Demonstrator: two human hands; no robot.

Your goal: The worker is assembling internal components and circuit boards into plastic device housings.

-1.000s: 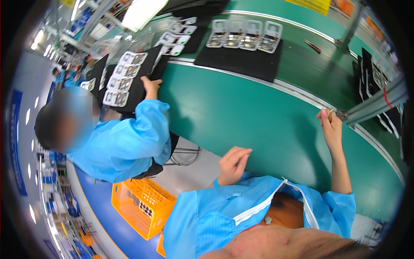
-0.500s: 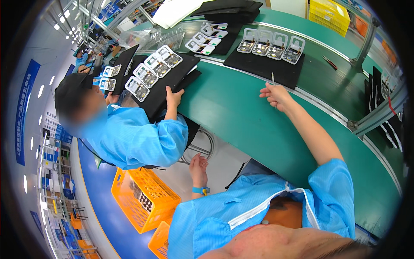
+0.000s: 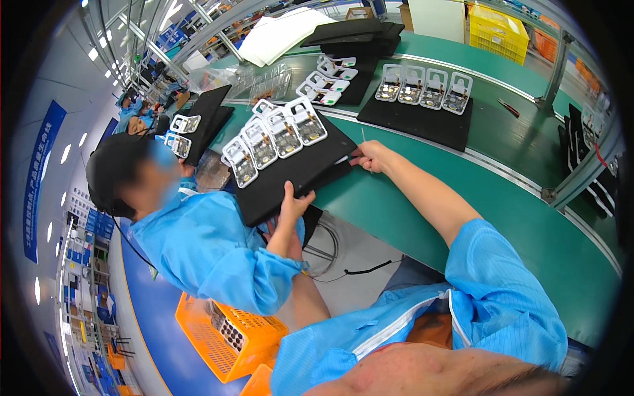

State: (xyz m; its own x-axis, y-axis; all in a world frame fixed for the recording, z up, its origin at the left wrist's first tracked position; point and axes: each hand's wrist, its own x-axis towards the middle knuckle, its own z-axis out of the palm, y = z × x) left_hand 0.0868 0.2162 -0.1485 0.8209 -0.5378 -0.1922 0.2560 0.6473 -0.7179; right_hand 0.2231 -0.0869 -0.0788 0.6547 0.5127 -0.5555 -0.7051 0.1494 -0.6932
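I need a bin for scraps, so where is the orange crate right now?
In the head view the orange crate sits on the floor at lower left, below the co-worker's blue sleeve, off the green table.

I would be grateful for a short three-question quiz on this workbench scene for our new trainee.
1. True or false: the right hand grips the edge of the black tray.
2. How many white cases lie on that tray?
3. What colour is the mesh basket? A orange, B green, C grey.
Key: 1 true; 2 four; 3 A.
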